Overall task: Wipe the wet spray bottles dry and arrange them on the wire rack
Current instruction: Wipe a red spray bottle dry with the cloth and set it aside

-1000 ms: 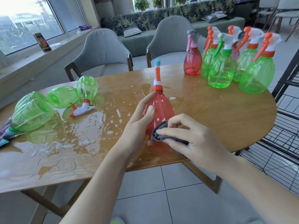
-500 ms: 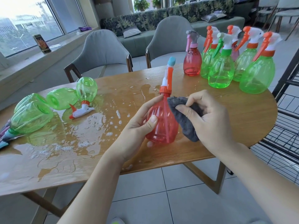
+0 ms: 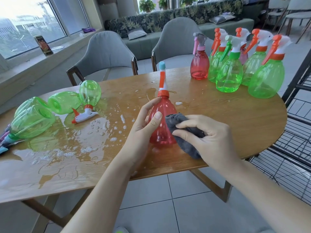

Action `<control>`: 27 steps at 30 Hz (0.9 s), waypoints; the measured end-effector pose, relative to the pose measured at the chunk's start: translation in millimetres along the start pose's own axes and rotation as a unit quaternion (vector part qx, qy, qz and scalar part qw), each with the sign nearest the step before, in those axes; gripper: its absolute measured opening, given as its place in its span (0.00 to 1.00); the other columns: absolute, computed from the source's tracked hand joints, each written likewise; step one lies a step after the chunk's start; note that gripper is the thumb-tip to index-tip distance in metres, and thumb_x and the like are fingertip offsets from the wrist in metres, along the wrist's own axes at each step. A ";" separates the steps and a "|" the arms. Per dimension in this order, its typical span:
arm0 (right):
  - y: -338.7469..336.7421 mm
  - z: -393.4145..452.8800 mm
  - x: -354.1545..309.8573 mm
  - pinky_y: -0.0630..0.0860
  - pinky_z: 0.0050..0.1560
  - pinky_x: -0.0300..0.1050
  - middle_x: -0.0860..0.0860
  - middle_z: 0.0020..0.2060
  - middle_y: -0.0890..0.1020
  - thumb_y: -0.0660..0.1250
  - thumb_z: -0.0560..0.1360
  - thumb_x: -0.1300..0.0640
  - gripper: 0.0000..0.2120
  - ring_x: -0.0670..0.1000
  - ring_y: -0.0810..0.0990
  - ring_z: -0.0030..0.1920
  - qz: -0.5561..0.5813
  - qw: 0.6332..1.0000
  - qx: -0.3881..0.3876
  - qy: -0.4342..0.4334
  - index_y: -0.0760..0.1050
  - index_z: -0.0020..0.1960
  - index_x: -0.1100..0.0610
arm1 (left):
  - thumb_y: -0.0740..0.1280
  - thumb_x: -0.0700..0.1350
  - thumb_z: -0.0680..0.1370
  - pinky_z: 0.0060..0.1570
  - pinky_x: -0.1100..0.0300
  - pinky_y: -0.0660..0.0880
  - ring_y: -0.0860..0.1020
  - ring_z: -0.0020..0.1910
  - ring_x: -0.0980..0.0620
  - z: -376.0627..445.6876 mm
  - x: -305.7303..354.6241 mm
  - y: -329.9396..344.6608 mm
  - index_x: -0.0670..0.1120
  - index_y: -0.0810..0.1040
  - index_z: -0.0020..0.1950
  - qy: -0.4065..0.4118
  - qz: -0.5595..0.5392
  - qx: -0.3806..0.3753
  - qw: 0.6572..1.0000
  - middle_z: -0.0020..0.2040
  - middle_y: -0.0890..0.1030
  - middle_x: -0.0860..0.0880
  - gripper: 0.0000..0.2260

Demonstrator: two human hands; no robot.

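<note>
- The red bottle (image 3: 161,121) stands upright near the front edge of the bench (image 3: 218,118), nozzle up, between the two hands; upright, its whole side is open to the cloth.
- The left hand (image 3: 144,125) steadies it: thumb across the near face, fingers curled round the far left side up by the orange collar. That grip is closed round the bottle, likely so it does not spin or slide on the wet wood.
- The right hand (image 3: 207,137) bunches the grey cloth (image 3: 183,130) and presses it to the bottle's right flank. Fingers and thumb are curled on the cloth, pinching it in a wad, which I judge gives a firm pad for rubbing.
- Left on the bench, several green bottles (image 3: 64,102) lie on their sides or tipped in a foamy puddle (image 3: 67,143), apparently still to be dried.
- At the far right a cluster of upright bottles (image 3: 239,68) stands on dry wood, well apart from the puddle, probably done and waiting.
- The black wire rack (image 3: 296,145) sits just beside the bench's right end; no bottle shows on it in view.
</note>
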State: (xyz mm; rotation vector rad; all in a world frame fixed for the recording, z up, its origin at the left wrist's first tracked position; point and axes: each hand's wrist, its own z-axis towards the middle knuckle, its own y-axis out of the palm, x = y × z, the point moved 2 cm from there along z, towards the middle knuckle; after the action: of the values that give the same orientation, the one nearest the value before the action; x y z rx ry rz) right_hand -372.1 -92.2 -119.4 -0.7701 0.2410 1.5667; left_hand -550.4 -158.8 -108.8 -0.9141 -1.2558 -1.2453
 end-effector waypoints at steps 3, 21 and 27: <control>-3.0 9.5 1.1 0.78 0.53 0.37 0.43 0.48 0.86 0.78 0.71 0.52 0.07 0.41 0.85 0.50 0.016 0.999 0.028 0.029 0.85 0.48 0.51 | 0.63 0.49 0.84 0.33 0.65 0.78 0.85 0.45 0.52 -2.7 0.8 -0.5 0.59 0.73 0.77 -0.005 0.009 -0.029 1.000 0.62 0.84 0.50 0.20; -9.3 14.3 8.0 0.81 0.55 0.37 0.41 0.51 0.86 0.78 0.70 0.52 0.17 0.39 0.85 0.52 0.042 0.995 0.073 0.058 0.84 0.57 0.52 | 0.68 0.56 0.82 0.57 0.23 0.76 0.81 0.66 0.34 -3.0 -2.3 -2.6 0.64 0.70 0.79 -0.011 0.088 -0.038 0.995 0.73 0.79 0.50 0.24; -8.2 16.4 14.2 0.81 0.58 0.42 0.39 0.52 0.86 0.77 0.70 0.53 0.12 0.42 0.86 0.54 0.103 0.987 0.052 0.109 0.84 0.54 0.48 | 0.71 0.52 0.83 0.50 0.33 0.84 0.84 0.60 0.41 -2.4 -2.1 -2.6 0.62 0.72 0.77 0.001 0.067 -0.035 0.997 0.71 0.79 0.46 0.23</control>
State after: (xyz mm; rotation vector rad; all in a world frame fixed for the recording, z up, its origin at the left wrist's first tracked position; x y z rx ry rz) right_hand -369.2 -70.1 -113.2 -0.8557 0.5748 1.6489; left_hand -552.3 -161.2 -111.6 -1.0308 -1.1371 -1.1898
